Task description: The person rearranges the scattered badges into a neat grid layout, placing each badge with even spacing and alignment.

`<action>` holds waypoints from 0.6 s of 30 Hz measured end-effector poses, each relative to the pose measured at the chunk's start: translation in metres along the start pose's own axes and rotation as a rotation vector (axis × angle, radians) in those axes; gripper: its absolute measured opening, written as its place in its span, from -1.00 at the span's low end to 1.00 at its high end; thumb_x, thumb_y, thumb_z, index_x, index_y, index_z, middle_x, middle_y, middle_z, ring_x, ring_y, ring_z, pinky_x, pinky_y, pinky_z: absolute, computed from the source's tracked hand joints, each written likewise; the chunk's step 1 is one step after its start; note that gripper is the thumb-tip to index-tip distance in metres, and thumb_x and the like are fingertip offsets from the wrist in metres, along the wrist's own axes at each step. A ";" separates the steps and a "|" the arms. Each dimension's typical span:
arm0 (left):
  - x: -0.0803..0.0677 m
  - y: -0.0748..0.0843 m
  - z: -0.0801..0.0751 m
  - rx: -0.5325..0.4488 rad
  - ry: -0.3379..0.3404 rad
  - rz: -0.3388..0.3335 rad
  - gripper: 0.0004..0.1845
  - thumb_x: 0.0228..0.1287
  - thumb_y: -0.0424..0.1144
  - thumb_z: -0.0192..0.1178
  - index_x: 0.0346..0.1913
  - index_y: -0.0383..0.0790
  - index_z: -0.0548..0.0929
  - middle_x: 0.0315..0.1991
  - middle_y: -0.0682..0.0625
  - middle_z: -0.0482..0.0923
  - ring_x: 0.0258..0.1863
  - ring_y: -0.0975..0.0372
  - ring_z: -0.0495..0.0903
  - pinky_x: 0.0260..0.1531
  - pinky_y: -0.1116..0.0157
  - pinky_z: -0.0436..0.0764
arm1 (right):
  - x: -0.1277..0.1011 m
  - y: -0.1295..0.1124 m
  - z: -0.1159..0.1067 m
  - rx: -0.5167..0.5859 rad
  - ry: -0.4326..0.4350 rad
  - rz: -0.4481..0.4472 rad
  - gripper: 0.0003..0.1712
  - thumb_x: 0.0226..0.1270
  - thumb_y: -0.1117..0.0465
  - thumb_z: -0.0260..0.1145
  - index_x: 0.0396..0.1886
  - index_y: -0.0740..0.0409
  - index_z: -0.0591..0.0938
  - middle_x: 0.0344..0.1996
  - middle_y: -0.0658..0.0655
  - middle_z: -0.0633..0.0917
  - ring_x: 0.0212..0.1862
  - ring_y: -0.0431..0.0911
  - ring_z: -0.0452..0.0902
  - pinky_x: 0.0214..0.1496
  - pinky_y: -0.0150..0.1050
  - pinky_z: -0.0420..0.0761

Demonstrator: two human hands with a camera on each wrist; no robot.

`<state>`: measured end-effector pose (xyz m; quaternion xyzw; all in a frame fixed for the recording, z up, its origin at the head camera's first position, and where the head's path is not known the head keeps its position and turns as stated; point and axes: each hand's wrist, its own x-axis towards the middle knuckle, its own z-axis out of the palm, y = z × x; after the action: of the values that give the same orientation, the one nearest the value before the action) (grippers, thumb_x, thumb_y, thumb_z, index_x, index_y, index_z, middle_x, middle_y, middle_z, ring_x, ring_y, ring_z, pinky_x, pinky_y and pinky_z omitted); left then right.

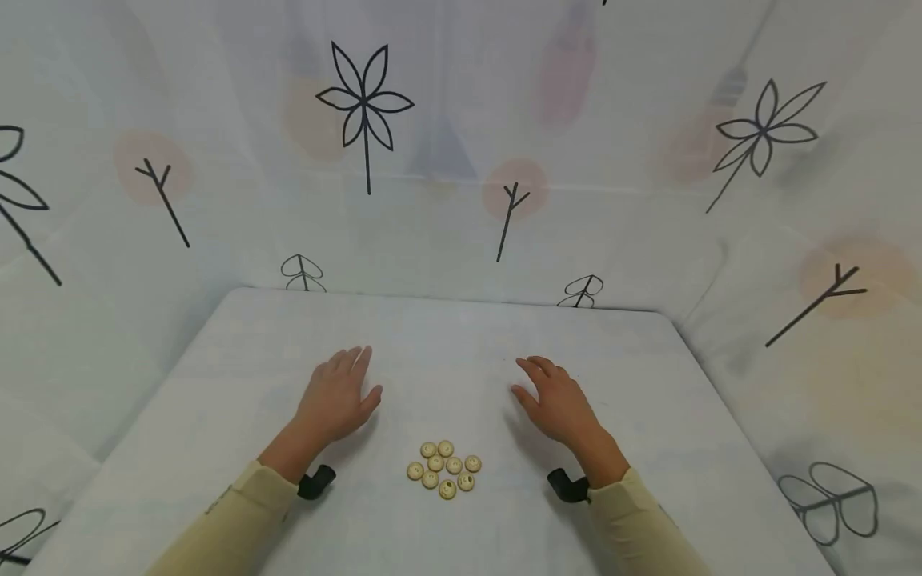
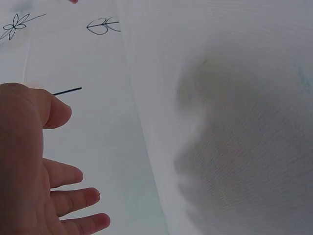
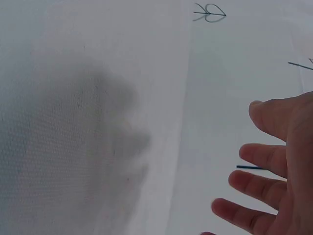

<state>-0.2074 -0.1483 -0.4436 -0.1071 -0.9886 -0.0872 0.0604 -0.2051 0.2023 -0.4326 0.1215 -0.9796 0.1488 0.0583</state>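
A white cloth with drawn flowers and twigs (image 1: 366,112) hangs behind and to both sides of the table (image 1: 446,336), which is covered in plain white fabric. Both forearms in cream sleeves (image 1: 238,512) reach onto the table. The left hand (image 1: 334,398) lies palm down with fingers straight and spread a little, holding nothing; the left wrist view shows its fingers (image 2: 73,200) loose over the fabric. The right hand (image 1: 558,400) lies the same way, fingers relaxed and empty. A black strap piece (image 1: 315,482) sits at each wrist. Between the two wrists, nearer the person than both palms, a small cluster of tan buttons (image 1: 444,468) lies on the table, untouched.
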 end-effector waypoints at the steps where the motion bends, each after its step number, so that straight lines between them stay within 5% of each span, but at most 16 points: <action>1: 0.000 0.001 0.000 -0.003 0.005 0.005 -0.23 0.36 0.10 0.01 0.48 -0.26 0.14 0.44 -0.22 0.21 0.43 -0.12 0.18 0.37 -0.13 0.22 | 0.000 -0.001 0.001 0.006 0.000 -0.003 -0.38 0.41 -0.06 0.17 0.38 0.07 0.40 0.34 0.21 0.41 0.30 0.23 0.38 0.24 0.27 0.39; 18: -0.008 0.013 0.005 -0.071 0.082 0.062 -0.45 0.29 -0.02 0.12 0.27 -0.24 0.49 0.17 -0.17 0.53 0.21 -0.03 0.46 0.19 -0.06 0.44 | -0.004 -0.013 0.016 0.091 -0.006 -0.094 -0.51 0.36 -0.05 0.24 0.22 0.02 0.54 0.25 0.08 0.52 0.28 0.08 0.44 0.25 0.09 0.47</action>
<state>-0.1969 -0.1364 -0.4470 -0.1359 -0.9778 -0.1246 0.0995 -0.1993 0.1861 -0.4443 0.1705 -0.9652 0.1902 0.0567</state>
